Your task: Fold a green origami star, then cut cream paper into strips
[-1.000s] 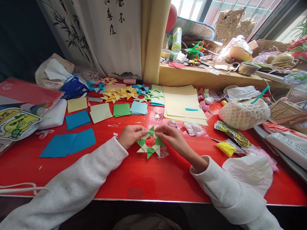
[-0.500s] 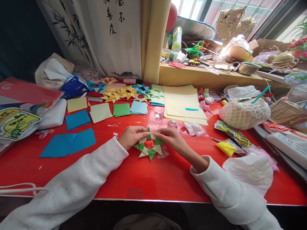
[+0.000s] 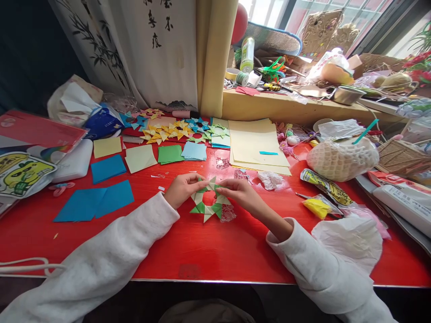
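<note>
Between my hands is a folded paper star (image 3: 204,209) in green and cream, a pointed ring with a round hole through which the red table shows. My left hand (image 3: 183,189) pinches its upper left edge between thumb and fingers. On the upper right edge, my right hand (image 3: 236,190) is closed in the same way. One cream point sticks up between the two hands. My fingers cover parts of the star's upper rim.
Blue sheets (image 3: 94,200), a cream stack (image 3: 141,158) and a green stack (image 3: 170,154) lie left on the red table (image 3: 168,255). Several finished stars (image 3: 168,132) stand behind. Large cream sheets (image 3: 254,141) and a netted white bundle (image 3: 341,153) are at right.
The star has turned between my fingers, so a cream point now stands at the top where a green one was. My hands have barely moved.
</note>
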Demonstrator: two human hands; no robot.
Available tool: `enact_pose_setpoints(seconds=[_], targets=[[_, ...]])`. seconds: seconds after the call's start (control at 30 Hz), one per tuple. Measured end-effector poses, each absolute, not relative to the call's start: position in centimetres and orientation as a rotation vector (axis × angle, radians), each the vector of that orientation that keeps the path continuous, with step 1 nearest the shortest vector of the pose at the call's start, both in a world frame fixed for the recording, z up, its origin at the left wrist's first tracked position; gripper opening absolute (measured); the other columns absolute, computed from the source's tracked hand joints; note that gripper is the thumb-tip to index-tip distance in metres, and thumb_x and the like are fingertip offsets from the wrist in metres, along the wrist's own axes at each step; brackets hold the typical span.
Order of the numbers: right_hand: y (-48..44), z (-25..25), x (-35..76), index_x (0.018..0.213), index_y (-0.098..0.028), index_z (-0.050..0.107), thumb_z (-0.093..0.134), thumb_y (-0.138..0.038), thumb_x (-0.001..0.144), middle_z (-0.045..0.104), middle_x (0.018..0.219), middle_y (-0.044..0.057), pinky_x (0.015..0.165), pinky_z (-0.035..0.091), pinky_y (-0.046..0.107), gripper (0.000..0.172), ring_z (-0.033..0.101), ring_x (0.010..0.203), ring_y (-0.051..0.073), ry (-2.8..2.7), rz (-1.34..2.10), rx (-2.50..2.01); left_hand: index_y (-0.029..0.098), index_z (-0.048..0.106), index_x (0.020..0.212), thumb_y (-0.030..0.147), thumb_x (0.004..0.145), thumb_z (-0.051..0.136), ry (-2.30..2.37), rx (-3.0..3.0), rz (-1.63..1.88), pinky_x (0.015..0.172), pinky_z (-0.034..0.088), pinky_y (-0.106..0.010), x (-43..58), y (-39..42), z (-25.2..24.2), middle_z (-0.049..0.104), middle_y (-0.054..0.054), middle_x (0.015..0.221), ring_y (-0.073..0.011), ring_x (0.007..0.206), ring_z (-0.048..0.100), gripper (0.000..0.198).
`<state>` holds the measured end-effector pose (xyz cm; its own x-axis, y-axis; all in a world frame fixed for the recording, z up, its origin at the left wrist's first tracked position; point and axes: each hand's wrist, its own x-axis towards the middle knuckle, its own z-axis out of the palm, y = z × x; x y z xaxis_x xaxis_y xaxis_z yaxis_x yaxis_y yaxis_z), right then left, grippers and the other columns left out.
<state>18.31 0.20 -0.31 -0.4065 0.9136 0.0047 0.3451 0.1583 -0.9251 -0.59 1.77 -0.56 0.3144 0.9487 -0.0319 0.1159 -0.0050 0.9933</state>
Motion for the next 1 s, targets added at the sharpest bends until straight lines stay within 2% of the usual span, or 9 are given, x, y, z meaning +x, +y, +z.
enact_pose_setpoints(seconds=[0.23,0.37,0.57,0.77,0.87,1.0], targets=[[-0.2,-0.2,18.0,0.082,-0.017,0.062,0.049,-0.035,0.079,0.056,0.067,0.000,0.051,0.033,0.022,0.022,0.044,0.058,0.009,-2.034,1.078,-1.164,0.015,0.065,0.069,0.038,0.068,0.058,1.111,1.685,0.801,0.058,0.043,-0.023,-0.8,1.6,-1.0,0.064,-0.003,0.068,-0.0151,0.065,0.057,0.023],[-0.1,-0.3,17.9,0.080,-0.017,0.061,0.049,-0.033,0.079,0.056,0.066,0.000,0.051,0.032,0.021,0.020,0.045,0.058,0.010,-2.031,1.104,-1.164,0.016,0.065,0.067,0.039,0.069,0.058,1.134,1.734,0.795,0.057,0.043,-0.023,-0.7,1.5,-1.0,0.064,-0.002,0.066,-0.0150,0.064,0.057,0.024],[0.7,0.6,19.0,0.075,-0.016,0.061,0.050,-0.038,0.077,0.056,0.066,0.001,0.055,0.036,0.023,0.025,0.048,0.061,0.011,-1.955,1.125,-1.211,0.014,0.062,0.076,0.038,0.068,0.060,1.059,1.374,1.009,0.064,0.046,-0.025,-0.5,1.9,-0.6,0.065,-0.004,0.071,-0.0158,0.067,0.061,0.026],[0.8,2.0,18.9,0.087,-0.017,0.060,0.049,-0.044,0.076,0.059,0.082,0.003,0.052,0.037,0.022,0.032,0.051,0.062,0.010,-1.802,1.380,-1.240,0.014,0.057,0.078,0.038,0.063,0.065,1.068,1.097,1.128,0.050,0.046,-0.026,-0.6,2.0,-0.4,0.060,0.000,0.060,-0.0142,0.050,0.059,0.029],[0.7,1.9,18.0,0.081,-0.015,0.061,0.055,-0.043,0.072,0.057,0.071,0.001,0.049,0.033,0.021,0.030,0.046,0.055,0.008,-1.771,1.453,-1.217,0.013,0.057,0.079,0.039,0.063,0.065,1.051,1.092,1.203,0.055,0.048,-0.027,-0.6,1.9,-0.5,0.061,-0.001,0.065,-0.0151,0.056,0.061,0.031],[1.7,2.7,17.6,0.072,-0.014,0.061,0.056,-0.041,0.070,0.050,0.056,-0.002,0.045,0.027,0.021,0.027,0.038,0.048,0.006,-1.675,1.322,-1.227,0.014,0.056,0.087,0.044,0.069,0.057,1.074,1.065,1.338,0.060,0.048,-0.025,-1.1,2.2,-0.5,0.062,-0.003,0.076,-0.0140,0.066,0.060,0.035]])
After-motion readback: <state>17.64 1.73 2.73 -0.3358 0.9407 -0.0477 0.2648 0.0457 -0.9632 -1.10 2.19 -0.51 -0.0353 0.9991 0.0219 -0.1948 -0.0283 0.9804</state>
